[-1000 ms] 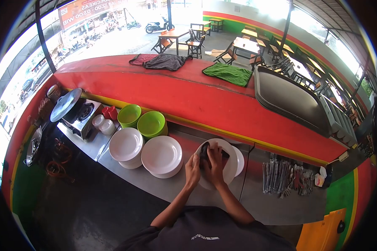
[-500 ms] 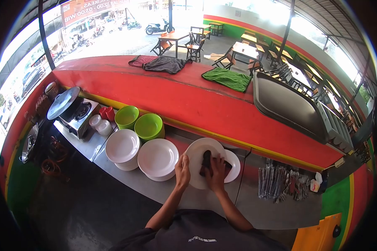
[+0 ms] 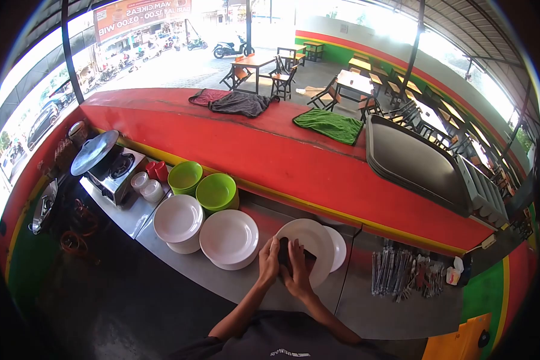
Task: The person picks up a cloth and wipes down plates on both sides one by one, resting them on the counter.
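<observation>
A white plate is tilted towards me, with my left hand closed on its left rim. Pressed to the plate's face by my right hand is a dark cloth, partly hidden under the fingers. Another white plate shows behind the held one, on its right side. To the left stand two stacks of white plates, the nearer one close to my left hand and the farther one beyond it.
Green bowls, red cups and a stove with a large lid line the counter leftward. Bundled cutlery lies right. Along the red ledge are cloths and a dark tray.
My right hand and the cloth have moved to the plate's left side, close to my left hand. The view has shifted slightly, so the scene sits lower.
</observation>
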`<move>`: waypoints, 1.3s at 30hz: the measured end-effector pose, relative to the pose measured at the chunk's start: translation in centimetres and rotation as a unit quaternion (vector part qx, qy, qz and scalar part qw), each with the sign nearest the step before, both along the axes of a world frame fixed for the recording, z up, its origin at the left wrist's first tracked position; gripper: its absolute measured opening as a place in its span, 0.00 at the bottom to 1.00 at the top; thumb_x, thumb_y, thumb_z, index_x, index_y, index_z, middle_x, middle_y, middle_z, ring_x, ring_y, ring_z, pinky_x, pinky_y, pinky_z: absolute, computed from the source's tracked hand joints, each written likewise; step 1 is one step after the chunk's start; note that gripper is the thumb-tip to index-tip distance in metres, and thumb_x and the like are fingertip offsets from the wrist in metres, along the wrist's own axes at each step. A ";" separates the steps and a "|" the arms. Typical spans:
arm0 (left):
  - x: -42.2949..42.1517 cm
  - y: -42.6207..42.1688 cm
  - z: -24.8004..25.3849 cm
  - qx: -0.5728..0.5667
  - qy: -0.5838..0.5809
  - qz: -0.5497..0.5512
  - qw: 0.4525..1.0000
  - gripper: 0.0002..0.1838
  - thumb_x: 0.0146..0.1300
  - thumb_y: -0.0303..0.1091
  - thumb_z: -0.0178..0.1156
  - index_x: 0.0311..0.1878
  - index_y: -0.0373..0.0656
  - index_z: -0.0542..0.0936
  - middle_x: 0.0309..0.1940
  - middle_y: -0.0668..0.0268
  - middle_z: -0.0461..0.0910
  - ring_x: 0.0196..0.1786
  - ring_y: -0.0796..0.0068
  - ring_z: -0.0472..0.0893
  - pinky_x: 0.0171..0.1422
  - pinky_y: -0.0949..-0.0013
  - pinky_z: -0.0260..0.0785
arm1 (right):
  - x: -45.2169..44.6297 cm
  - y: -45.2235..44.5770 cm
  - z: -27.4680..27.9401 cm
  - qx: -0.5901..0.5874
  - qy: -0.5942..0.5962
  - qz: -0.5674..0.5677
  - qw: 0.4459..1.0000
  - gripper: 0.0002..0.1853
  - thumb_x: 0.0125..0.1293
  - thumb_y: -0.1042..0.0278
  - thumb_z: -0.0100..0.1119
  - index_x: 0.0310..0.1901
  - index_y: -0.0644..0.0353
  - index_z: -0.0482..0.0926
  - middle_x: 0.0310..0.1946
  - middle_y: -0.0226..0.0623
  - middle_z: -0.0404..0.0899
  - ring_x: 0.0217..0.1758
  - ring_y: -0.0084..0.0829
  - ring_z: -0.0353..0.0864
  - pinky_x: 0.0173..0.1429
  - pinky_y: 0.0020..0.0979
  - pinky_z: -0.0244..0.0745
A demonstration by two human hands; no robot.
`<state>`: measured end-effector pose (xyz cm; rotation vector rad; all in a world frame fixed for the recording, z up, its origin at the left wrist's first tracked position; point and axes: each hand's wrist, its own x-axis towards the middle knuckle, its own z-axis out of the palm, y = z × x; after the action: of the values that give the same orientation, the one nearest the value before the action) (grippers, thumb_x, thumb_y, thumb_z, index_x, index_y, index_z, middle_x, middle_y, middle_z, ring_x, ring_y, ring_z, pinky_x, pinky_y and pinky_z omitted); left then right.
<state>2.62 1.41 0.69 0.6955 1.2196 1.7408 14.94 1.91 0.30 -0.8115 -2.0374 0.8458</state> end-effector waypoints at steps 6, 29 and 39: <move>1.1 -0.2 0.9 0.006 0.036 -0.021 0.999 0.25 0.82 0.47 0.47 0.64 0.32 0.77 0.50 0.65 0.81 0.53 0.79 0.75 0.62 0.73 0.67 | 0.3 2.1 -0.7 0.034 -0.059 -0.046 0.997 0.38 0.70 0.73 0.56 0.80 0.56 0.55 0.83 0.58 0.40 0.85 0.66 0.34 0.83 0.59 0.36; 0.1 0.4 1.0 -0.012 0.104 -0.013 0.994 0.26 0.81 0.48 0.50 0.64 0.31 0.78 0.46 0.64 0.82 0.52 0.77 0.76 0.60 0.71 0.68 | 3.8 2.8 -3.6 0.057 -0.132 -0.167 0.975 0.38 0.69 0.66 0.56 0.80 0.55 0.58 0.81 0.59 0.47 0.82 0.73 0.40 0.80 0.65 0.42; 1.3 1.6 1.4 0.024 0.064 -0.014 0.998 0.26 0.81 0.46 0.50 0.65 0.31 0.77 0.56 0.56 0.83 0.62 0.72 0.77 0.69 0.68 0.66 | 2.0 0.4 -1.6 0.024 -0.084 -0.080 0.993 0.35 0.72 0.65 0.49 0.78 0.67 0.55 0.81 0.57 0.49 0.85 0.61 0.40 0.85 0.56 0.33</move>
<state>3.91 3.00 2.07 0.8597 1.2505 1.7298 16.92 2.26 -1.34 -1.0338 -2.0971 0.6565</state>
